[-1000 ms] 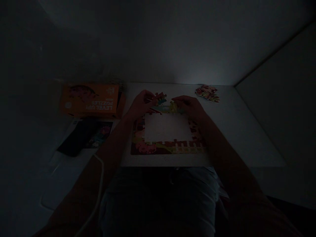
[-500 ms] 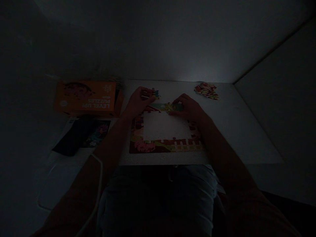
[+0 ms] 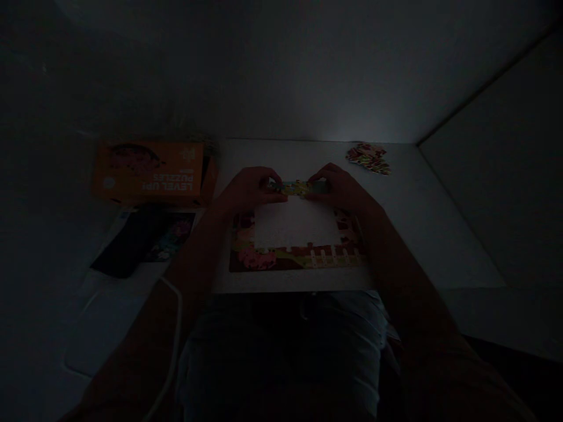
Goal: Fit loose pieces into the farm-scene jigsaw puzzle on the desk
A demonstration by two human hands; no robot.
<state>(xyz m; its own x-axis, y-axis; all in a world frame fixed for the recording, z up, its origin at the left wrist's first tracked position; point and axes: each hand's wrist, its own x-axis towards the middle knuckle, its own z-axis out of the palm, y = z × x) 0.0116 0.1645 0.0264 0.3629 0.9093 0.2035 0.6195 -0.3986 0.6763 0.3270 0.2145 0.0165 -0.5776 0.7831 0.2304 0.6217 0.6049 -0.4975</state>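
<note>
Both hands at centre frame: left hand (image 3: 250, 190) and right hand (image 3: 338, 189) pinch the puzzle strip (image 3: 294, 187) on the frame's (image 3: 299, 258) top edge; in this dimness, tabs could misalign and buckle.

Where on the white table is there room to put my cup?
Bare table lies right of the puzzle frame, below the loose pieces. The frame's far edge is crowded by both hands.

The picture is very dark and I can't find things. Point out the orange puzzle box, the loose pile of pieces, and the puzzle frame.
orange puzzle box (image 3: 149, 173), head view, middle of lid.
loose pile of pieces (image 3: 368, 159), head view, pile's centre.
puzzle frame (image 3: 299, 259), head view, near border.
</note>
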